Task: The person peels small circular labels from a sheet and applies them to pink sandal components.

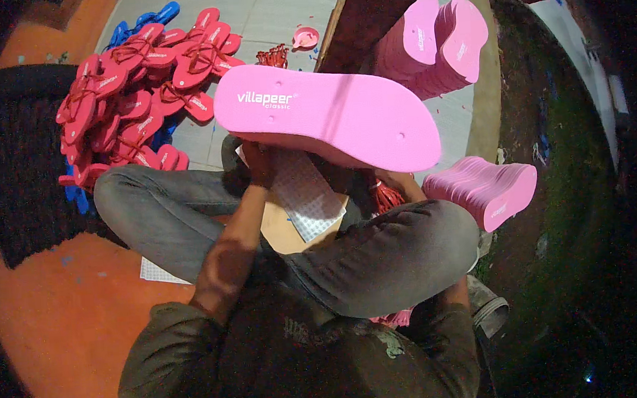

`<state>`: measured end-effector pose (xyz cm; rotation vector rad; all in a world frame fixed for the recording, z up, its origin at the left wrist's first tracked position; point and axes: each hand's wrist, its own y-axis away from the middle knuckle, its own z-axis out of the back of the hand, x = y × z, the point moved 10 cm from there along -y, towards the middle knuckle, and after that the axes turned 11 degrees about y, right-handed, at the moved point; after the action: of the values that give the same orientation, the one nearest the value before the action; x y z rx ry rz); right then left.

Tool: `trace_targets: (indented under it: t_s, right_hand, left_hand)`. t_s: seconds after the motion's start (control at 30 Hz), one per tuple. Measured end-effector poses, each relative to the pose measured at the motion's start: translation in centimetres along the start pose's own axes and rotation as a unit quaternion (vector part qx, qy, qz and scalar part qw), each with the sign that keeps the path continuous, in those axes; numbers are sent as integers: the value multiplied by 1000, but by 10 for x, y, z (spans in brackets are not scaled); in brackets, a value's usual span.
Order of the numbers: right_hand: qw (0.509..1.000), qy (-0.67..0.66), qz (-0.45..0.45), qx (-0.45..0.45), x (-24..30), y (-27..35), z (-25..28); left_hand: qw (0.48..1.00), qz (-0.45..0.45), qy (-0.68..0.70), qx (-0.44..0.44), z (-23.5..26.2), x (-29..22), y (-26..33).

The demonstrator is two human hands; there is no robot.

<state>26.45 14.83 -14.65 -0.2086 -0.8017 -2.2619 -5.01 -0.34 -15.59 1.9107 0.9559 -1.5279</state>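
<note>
A bright pink flip-flop sole (343, 118) with white lettering and small strap holes lies across the upper middle, above my lap. Just under its heel end is my left hand (259, 164), whose fingers are hidden by the sole. My right hand (402, 185) shows only in part, below the toe end and beside a bundle of red straps (386, 195); its fingers are out of sight too. Between my legs, a white patterned sheet (305, 192) overlies a tan board (280, 226).
Finished red flip-flops (142, 125) are heaped at left, with blue flip-flops (143, 22) behind. Stacked pink soles (462, 44) stand at far right, and another sole stack (487, 183) is beside my right knee. Red straps (273, 56) and a small pink dish (306, 37) are on the tiles.
</note>
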Motion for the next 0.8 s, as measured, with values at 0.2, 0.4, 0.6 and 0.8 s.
trace_targets:
  t_s: [0.2,0.4,0.6,0.8]
  right_hand:
    - [1000,-4,-17,-4,-2,2,-3]
    - [999,-12,-36,8,-4,4,-5]
    - [993,-81,-90,-2,-29,13,22]
    - [847,-201,-106,-480,-82,60,299]
  left_hand:
    - [995,-5,-12,-95,1,-18,3]
    - [998,28,53,-36,10,-67,-21]
    - [980,-187,61,5,-45,-289,-63]
    - [708,-293,-450,459,-220,-359,17]
